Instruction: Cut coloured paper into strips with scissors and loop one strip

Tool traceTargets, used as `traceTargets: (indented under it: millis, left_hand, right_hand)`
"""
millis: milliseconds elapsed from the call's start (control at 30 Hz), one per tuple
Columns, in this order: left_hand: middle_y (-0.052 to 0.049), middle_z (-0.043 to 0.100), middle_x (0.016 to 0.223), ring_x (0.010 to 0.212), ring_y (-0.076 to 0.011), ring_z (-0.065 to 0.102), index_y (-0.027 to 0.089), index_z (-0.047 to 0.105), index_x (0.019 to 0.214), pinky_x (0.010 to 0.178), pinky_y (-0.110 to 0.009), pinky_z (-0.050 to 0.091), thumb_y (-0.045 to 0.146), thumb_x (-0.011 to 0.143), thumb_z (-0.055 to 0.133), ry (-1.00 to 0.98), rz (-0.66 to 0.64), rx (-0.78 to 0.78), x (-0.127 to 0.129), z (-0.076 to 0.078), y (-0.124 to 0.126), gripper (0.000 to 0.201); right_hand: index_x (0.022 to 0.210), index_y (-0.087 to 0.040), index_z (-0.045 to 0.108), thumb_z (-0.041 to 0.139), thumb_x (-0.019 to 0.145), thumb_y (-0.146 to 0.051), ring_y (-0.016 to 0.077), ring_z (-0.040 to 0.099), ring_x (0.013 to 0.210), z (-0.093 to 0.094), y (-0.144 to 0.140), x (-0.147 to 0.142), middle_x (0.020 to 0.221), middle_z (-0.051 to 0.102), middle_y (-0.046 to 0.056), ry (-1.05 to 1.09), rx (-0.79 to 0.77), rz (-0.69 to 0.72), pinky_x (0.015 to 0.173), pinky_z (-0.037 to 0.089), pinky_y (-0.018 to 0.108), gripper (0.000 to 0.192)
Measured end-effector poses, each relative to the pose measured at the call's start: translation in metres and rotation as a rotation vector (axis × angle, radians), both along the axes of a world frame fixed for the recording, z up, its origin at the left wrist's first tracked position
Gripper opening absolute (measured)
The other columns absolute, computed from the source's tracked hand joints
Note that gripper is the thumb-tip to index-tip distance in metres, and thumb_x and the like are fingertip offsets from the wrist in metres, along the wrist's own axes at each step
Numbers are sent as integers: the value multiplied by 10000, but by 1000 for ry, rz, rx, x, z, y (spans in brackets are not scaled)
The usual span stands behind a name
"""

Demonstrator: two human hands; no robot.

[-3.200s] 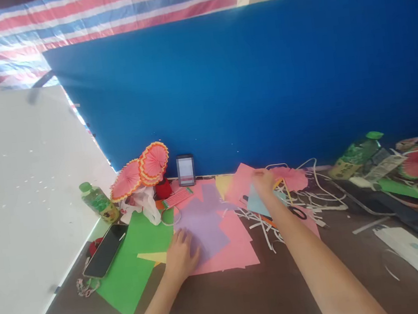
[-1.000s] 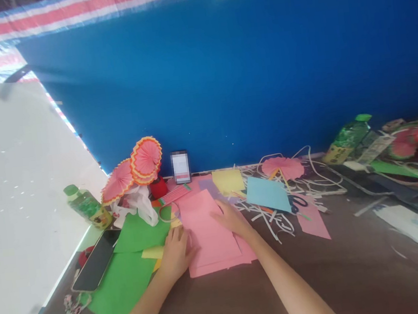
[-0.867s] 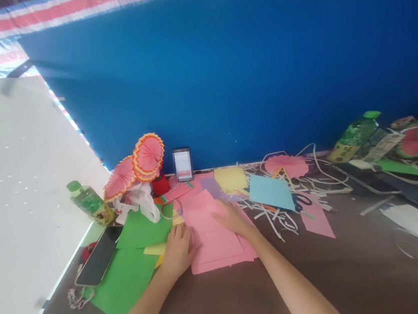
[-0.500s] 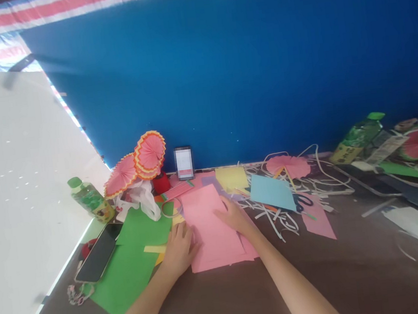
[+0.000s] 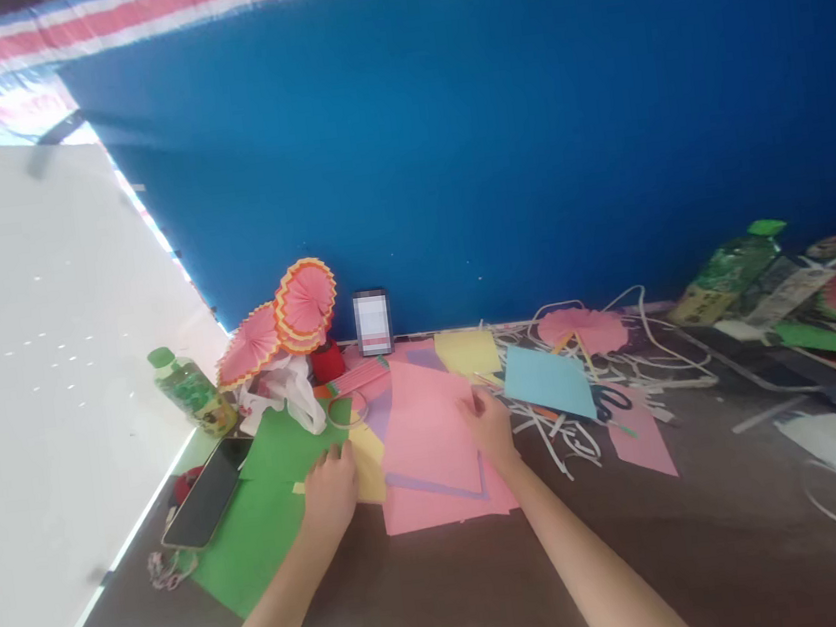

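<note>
- The pink sheet [image 5: 429, 413] is located near the middle of the desk [image 5: 420, 595] and is taken as the reference for position.
- The right hand [image 5: 492, 428] is placed at the right edge of the pink sheet; its grip is clamped on that edge.
- The left hand [image 5: 332, 484] is laid left of the pink sheet, over the yellow paper [image 5: 369, 465] and the green paper [image 5: 244, 545]; whether its grip is closed on either cannot be determined.
- A purple sheet [image 5: 438, 486] is exposed along the near edge of the pink sheet; further pink paper [image 5: 441, 514] is stacked beneath.
- A blue sheet [image 5: 549, 382] is positioned right of the pink sheet, over white strips [image 5: 555, 457].
- 1 upright phone [image 5: 373, 322] is stood behind the pink sheet; its screen is blurred.
- 2 paper fans [image 5: 306, 304] are set behind and left of the pink sheet, near 1 green-capped bottle [image 5: 189, 390].
</note>
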State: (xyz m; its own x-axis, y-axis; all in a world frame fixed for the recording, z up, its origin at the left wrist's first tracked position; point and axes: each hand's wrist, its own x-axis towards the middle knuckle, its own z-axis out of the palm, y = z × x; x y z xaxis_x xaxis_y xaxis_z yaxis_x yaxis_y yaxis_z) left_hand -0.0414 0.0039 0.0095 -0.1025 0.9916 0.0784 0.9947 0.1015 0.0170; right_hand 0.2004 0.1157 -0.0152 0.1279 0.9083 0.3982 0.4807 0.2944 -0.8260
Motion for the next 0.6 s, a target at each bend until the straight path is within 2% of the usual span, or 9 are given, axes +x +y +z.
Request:
traceTargets:
  millis: [67,200,267,333,433,500,533,600]
  left_hand:
    - [-107,611,823,797,-227,617,152,552,995,628,-284,459,60,813,391,19,3,-92,-1,4,-3,260]
    - [-108,628,789,713,-240,634,159,544,1020,588,-285,439,22,801,383,43,21,-137,-11,17,-7,304]
    - [-109,630,770,709,-248,635,159,527,1075,573,-285,429,20,795,368,44,63,-138,-21,32,-8,350]
    - [-108,635,780,698,-248,633,168,496,1141,559,-285,422,34,792,344,38,117,-129,-31,54,-11,403]
    - [-111,648,807,678,-244,630,182,441,1220,545,-288,428,78,795,332,89,222,-44,-41,90,-25,451]
    - [-108,660,828,654,-243,629,202,436,1234,543,-300,438,102,793,343,138,260,49,-42,106,-42,462]
    - [-107,666,843,637,-240,628,207,447,1227,541,-304,444,110,793,346,151,260,115,-40,110,-52,456]
    - [-109,671,916,681,-233,639,200,471,1210,559,-303,466,116,792,351,129,160,278,-31,108,-67,444]
  right_hand:
    - [832,-155,580,492,730,-364,239,565,837,1,-1,0,855,641,97,-6,45,-18,787,413,362,249]
    - [822,-161,563,471,752,-378,223,542,785,3,-3,1,812,617,82,55,58,-64,754,402,349,246]
    - [780,-167,545,457,761,-390,203,521,730,5,-4,2,753,591,56,99,48,-85,713,399,332,240]
    - [747,-170,528,445,766,-402,184,495,693,7,-5,4,709,559,34,141,45,-107,678,392,314,247]
    - [700,-172,508,455,763,-398,162,462,659,12,-3,10,658,514,4,188,30,-163,648,379,293,240]
    - [683,-171,506,476,753,-383,154,460,657,14,1,19,649,508,-7,246,18,-192,643,378,284,225]
    - [689,-170,513,491,744,-380,151,467,664,15,3,24,659,517,-8,297,12,-199,645,383,281,219]
    - [722,-167,533,527,722,-390,147,488,674,16,7,36,690,543,-10,431,7,-196,641,400,275,223]
